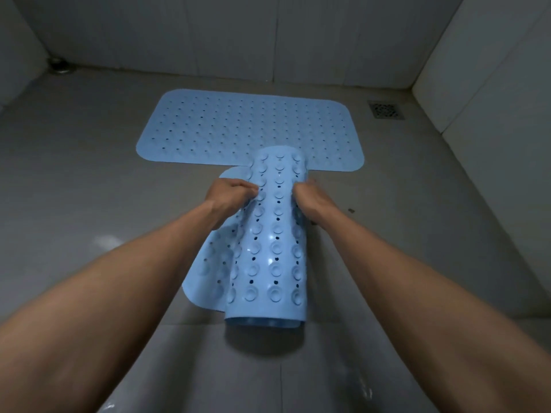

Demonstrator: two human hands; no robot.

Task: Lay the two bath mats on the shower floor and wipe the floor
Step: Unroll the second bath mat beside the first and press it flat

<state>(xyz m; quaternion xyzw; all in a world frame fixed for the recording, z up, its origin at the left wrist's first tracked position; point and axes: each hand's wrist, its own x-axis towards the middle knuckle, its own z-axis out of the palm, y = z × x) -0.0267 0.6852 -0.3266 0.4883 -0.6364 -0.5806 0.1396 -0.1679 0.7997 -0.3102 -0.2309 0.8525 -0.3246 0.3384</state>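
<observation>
Now, head view: left hand point(231, 193) and right hand point(307, 196) both have fingers curled into the sides of the rolled mat point(268, 248), suction cups up, its left part spread on the shower floor point(89, 180); the flat mat point(247, 129) lies just beyond, drain point(386, 110) far right

Insp. finding: nothing legible in your view, i.e. no text, label, brand, no. or sign. Flat mat point(247, 129): holes only, no print readable. Rolled mat point(268, 234): holes & suction cups only, no mark readable. Drain grate point(386, 109): pattern only, too small to make out any stamp.
</observation>
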